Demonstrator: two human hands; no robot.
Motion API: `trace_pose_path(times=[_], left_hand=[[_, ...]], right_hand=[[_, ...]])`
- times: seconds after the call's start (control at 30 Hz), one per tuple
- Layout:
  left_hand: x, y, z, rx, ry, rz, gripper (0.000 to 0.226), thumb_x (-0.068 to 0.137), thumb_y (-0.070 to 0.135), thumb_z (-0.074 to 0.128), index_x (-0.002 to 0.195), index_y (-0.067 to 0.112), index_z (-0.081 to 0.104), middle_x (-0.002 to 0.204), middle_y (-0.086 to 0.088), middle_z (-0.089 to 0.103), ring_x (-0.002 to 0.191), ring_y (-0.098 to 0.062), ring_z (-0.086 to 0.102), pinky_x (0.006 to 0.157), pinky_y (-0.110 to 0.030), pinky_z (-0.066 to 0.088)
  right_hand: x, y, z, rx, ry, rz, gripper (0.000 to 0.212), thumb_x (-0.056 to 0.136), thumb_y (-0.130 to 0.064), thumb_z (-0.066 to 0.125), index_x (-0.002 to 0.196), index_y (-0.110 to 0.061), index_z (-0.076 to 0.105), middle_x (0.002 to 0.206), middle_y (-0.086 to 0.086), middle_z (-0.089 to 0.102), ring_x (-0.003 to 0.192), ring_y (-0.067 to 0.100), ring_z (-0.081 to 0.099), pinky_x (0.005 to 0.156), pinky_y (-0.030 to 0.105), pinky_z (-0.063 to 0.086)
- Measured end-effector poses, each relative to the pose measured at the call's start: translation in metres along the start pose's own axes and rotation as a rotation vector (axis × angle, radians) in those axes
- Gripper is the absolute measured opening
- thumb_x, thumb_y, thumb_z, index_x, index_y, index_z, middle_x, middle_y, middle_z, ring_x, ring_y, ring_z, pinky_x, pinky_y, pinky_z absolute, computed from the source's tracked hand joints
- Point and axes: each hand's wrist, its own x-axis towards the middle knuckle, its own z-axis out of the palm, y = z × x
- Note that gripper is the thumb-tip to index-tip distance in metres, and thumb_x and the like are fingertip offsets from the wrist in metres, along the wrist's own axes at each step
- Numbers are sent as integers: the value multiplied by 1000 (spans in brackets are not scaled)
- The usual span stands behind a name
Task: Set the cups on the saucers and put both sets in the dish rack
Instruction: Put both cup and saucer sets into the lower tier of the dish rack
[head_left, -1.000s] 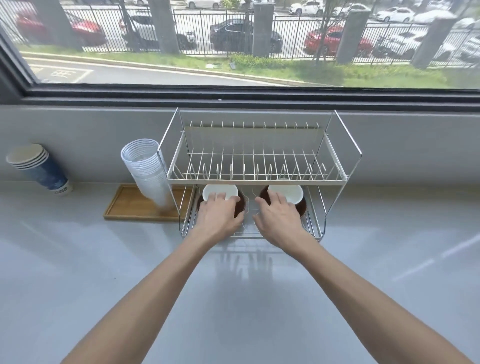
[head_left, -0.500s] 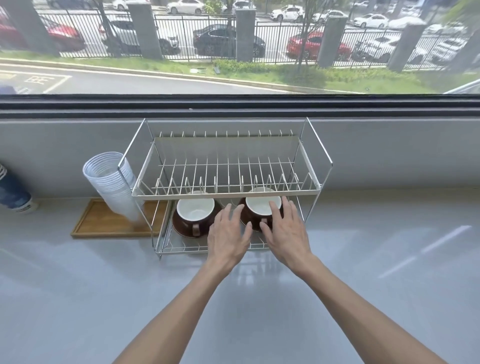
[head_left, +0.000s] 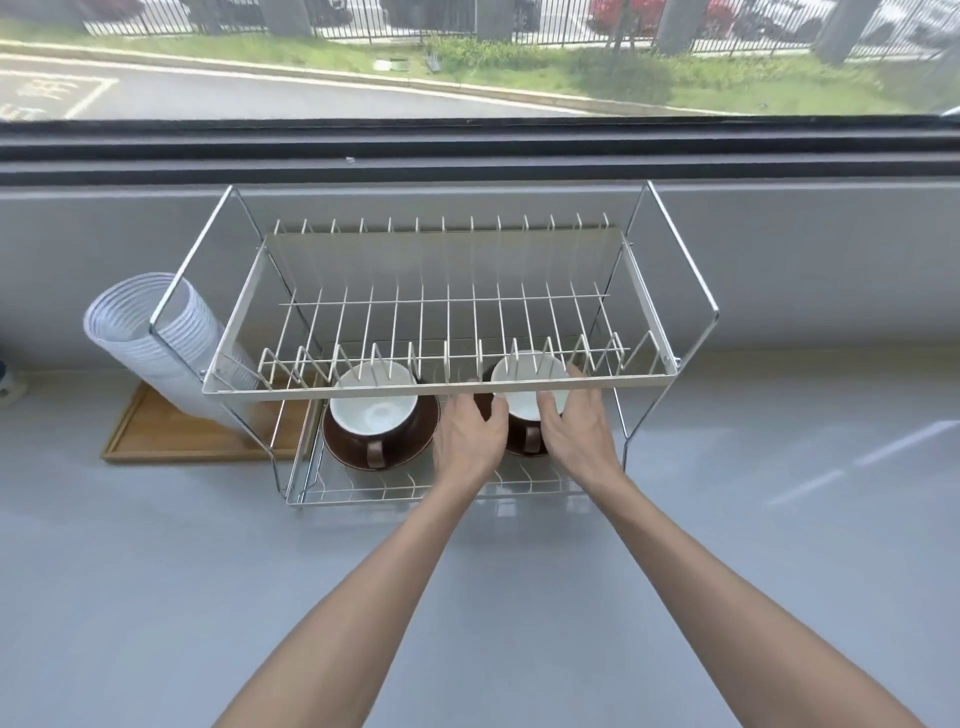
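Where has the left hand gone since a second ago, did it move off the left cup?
Yes. The left hand shifted right along the dish rack, off the left cup, to the right cup.

Smooth pale grey tabletop (head_left: 156, 597) under the window, with a two-tier chrome wire dish rack (head_left: 670, 364) and a flat bamboo tray (head_left: 156, 441) sitting on it.

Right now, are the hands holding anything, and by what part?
Both hands, left and right, cup the sides of the right cup on the rack's lower shelf.
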Motion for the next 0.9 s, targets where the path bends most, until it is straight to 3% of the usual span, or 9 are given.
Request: trace_pose_path(times=[0.1,0.23,0.43,0.7,0.8,0.9], left_hand=[[7,2,5,-86,-21,-152,52,95,47,45,127,6,55,128,-14,61,120,-37,55,97,-41,45],[11,2,10,-128,-50,-196,55,94,49,47,129,8,55,130,-12,61,119,-35,56,99,-43,46],[14,2,12,-130,-83,-203,48,95,43,48,125,6,57,128,-12,61,117,-34,57,96,-40,46],[11,2,9,-166,-87,-179,40,95,40,47,115,7,58,120,-13,61,112,-33,57,99,-46,46],[9,1,7,-162,-85,-169,34,95,38,47,110,10,57,119,-12,61,111,-34,57,98,-46,47],[7,0,5,-153,-81,-160,32,94,37,47,107,11,59,116,-11,63,108,-33,59,95,-45,49]], right_hand=[[8,-1,1,93,13,64,47,103,-37,38,148,-22,39,149,9,44,139,28,34,112,37,27],[17,3,0,94,-7,123,45,105,-37,36,147,-22,41,151,7,43,141,27,35,112,38,29],[23,9,2,102,-17,168,44,104,-22,31,145,-22,47,140,10,56,130,31,47,109,39,38],[20,9,2,81,-20,194,44,104,-20,30,145,-17,45,137,12,56,130,32,46,110,42,38],[18,9,4,59,-17,230,38,103,-19,31,131,-4,52,131,16,56,125,34,49,104,42,38],[15,9,5,50,-24,251,34,103,-20,31,124,-3,51,128,15,55,122,34,50,101,43,40]])
